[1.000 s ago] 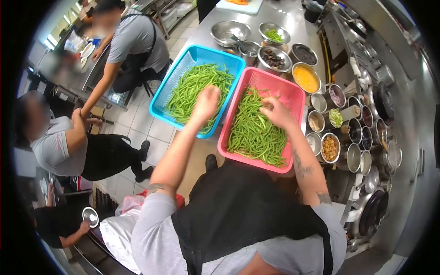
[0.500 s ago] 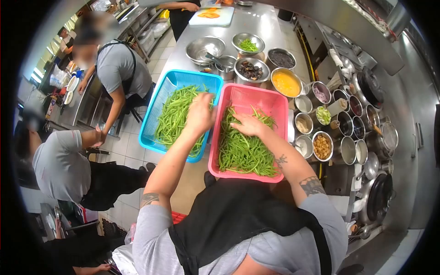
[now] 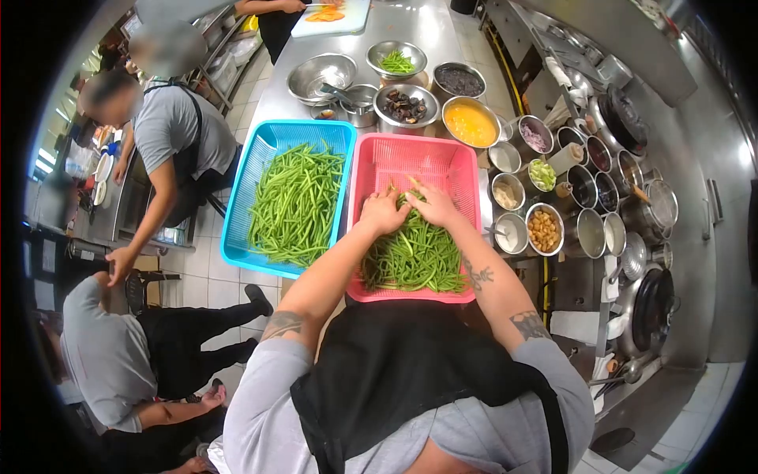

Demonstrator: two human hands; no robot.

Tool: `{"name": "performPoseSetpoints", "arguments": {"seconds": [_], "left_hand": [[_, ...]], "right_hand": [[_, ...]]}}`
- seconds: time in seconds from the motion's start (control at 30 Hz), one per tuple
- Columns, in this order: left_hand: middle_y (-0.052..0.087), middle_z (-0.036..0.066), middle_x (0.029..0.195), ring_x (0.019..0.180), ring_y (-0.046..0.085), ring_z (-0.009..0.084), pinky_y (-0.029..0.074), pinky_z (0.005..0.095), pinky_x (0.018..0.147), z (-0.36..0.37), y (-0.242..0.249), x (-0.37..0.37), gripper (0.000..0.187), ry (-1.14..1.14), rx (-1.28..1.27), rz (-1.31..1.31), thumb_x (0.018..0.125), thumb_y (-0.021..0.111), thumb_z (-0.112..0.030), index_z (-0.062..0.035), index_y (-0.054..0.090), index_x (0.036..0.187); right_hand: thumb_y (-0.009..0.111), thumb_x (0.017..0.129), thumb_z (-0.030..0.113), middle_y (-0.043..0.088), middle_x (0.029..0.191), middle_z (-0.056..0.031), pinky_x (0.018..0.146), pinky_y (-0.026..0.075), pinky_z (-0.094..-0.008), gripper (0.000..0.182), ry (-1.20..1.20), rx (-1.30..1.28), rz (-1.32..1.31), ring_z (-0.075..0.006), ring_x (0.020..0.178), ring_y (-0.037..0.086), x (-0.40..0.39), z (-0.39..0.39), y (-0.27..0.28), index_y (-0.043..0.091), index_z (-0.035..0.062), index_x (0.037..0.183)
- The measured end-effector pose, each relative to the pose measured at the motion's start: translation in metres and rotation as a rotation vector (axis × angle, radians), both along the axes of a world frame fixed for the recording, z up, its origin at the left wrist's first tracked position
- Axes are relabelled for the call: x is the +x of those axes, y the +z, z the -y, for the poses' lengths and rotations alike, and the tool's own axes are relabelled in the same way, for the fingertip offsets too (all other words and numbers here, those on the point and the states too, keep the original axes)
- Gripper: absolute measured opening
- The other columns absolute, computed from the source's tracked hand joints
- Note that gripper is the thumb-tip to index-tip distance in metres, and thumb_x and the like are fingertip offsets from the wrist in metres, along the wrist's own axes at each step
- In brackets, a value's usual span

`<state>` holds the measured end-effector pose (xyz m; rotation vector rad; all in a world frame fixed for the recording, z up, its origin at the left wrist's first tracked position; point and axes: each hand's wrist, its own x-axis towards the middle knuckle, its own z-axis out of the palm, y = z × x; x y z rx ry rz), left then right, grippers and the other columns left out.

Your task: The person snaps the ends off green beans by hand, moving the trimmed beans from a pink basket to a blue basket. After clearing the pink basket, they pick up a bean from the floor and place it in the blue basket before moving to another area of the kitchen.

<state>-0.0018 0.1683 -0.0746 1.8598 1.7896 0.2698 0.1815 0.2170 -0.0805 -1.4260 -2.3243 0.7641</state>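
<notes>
Both hands are together over the pink basket (image 3: 483,237), which holds a heap of trimmed-looking green beans (image 3: 414,261). My left hand (image 3: 384,212) is closed on some green beans at the far side of the heap. Right beside it, nearly touching, my right hand (image 3: 433,205) has its fingers curled into the same beans; the fingertips are partly hidden. To the left stands a blue basket (image 3: 234,213) with a larger pile of long green beans (image 3: 292,209), and no hand is in it.
Beyond the baskets stand metal bowls: dark chopped pieces (image 3: 405,107), beaten egg (image 3: 470,122), cut greens (image 3: 396,62). Several ingredient pots, with one of browned cubes (image 3: 545,229), line the right. Co-workers (image 3: 185,126) stand at left; another person's hands work at a cutting board (image 3: 330,20).
My left hand has moved from over the blue basket into the pink one, beside my right hand. The view has shifted slightly. At left, the co-workers have changed posture.
</notes>
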Motion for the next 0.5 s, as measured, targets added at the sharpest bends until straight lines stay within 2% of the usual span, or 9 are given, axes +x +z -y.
{"name": "performPoseSetpoints", "arguments": {"seconds": [0.03, 0.13, 0.17, 0.2, 0.27, 0.37, 0.47, 0.5], "left_hand": [[0.054, 0.028, 0.137, 0.128, 0.050, 0.0479, 0.037, 0.0506, 0.112, 0.007, 0.006, -0.004, 0.072, -0.028, -0.010, 0.026, 0.091, 0.052, -0.059, -0.0065, 0.052, 0.140], [0.053, 0.028, 0.138, 0.127, 0.051, 0.0490, 0.036, 0.0521, 0.111, 0.040, 0.026, -0.008, 0.075, -0.116, -0.083, -0.009, 0.090, 0.052, -0.061, -0.0045, 0.052, 0.140], [0.052, 0.029, 0.139, 0.128, 0.049, 0.0493, 0.036, 0.0524, 0.112, 0.049, 0.014, -0.010, 0.078, -0.205, -0.028, -0.038, 0.091, 0.051, -0.061, -0.0013, 0.049, 0.142], [0.047, 0.028, 0.144, 0.133, 0.045, 0.0478, 0.032, 0.0546, 0.114, 0.061, 0.018, -0.005, 0.077, -0.234, -0.021, -0.127, 0.092, 0.048, -0.056, 0.0007, 0.044, 0.145], [0.041, 0.026, 0.150, 0.144, 0.033, 0.0427, 0.024, 0.0567, 0.118, 0.079, 0.004, 0.005, 0.073, -0.218, 0.070, -0.238, 0.095, 0.043, -0.050, -0.0016, 0.037, 0.149], [0.038, 0.025, 0.152, 0.145, 0.031, 0.0422, 0.021, 0.0570, 0.119, 0.076, 0.011, 0.011, 0.069, -0.203, 0.024, -0.277, 0.097, 0.041, -0.043, -0.0004, 0.034, 0.151], [0.037, 0.025, 0.153, 0.145, 0.031, 0.0426, 0.021, 0.0581, 0.119, 0.078, 0.024, 0.007, 0.069, -0.240, -0.019, -0.206, 0.098, 0.041, -0.041, 0.0012, 0.032, 0.151], [0.034, 0.025, 0.155, 0.146, 0.029, 0.0437, 0.021, 0.0587, 0.119, 0.089, 0.023, 0.008, 0.071, -0.242, 0.053, -0.232, 0.097, 0.041, -0.043, 0.0003, 0.031, 0.152]], "right_hand": [[0.055, 0.096, 0.051, 0.056, 0.137, -0.0207, 0.106, 0.043, -0.0428, 0.060, 0.051, -0.208, -0.152, -0.0379, 0.126, 0.054, 0.004, 0.002, -0.002, 0.061, 0.0032, 0.131], [0.055, 0.096, 0.052, 0.058, 0.134, -0.0219, 0.106, 0.043, -0.0432, 0.061, 0.198, -0.314, -0.263, -0.0375, 0.125, 0.055, 0.005, 0.030, 0.003, 0.062, 0.0016, 0.128], [0.055, 0.096, 0.051, 0.060, 0.130, -0.0210, 0.106, 0.043, -0.0447, 0.058, 0.217, -0.123, -0.155, -0.0368, 0.124, 0.056, 0.004, 0.051, 0.013, 0.062, 0.0022, 0.127], [0.054, 0.096, 0.050, 0.058, 0.133, -0.0204, 0.110, 0.038, -0.0466, 0.058, 0.246, -0.006, -0.034, -0.0357, 0.128, 0.052, 0.004, 0.069, 0.020, 0.060, 0.0042, 0.131], [0.053, 0.097, 0.049, 0.053, 0.141, -0.0195, 0.113, 0.033, -0.0477, 0.059, 0.180, 0.186, 0.016, -0.0345, 0.135, 0.046, 0.002, 0.093, 0.005, 0.055, 0.0058, 0.136], [0.051, 0.097, 0.049, 0.048, 0.146, -0.0195, 0.114, 0.031, -0.0496, 0.060, 0.168, 0.170, 0.021, -0.0348, 0.139, 0.041, 0.001, 0.087, -0.001, 0.053, 0.0057, 0.138], [0.050, 0.098, 0.048, 0.049, 0.145, -0.0196, 0.113, 0.031, -0.0520, 0.058, 0.178, 0.083, 0.004, -0.0354, 0.138, 0.041, 0.004, 0.089, 0.003, 0.054, 0.0045, 0.137], [0.050, 0.098, 0.048, 0.041, 0.152, -0.0203, 0.115, 0.027, -0.0562, 0.063, 0.172, -0.002, 0.004, -0.0373, 0.143, 0.035, 0.004, 0.102, 0.024, 0.048, 0.0046, 0.143]]}}
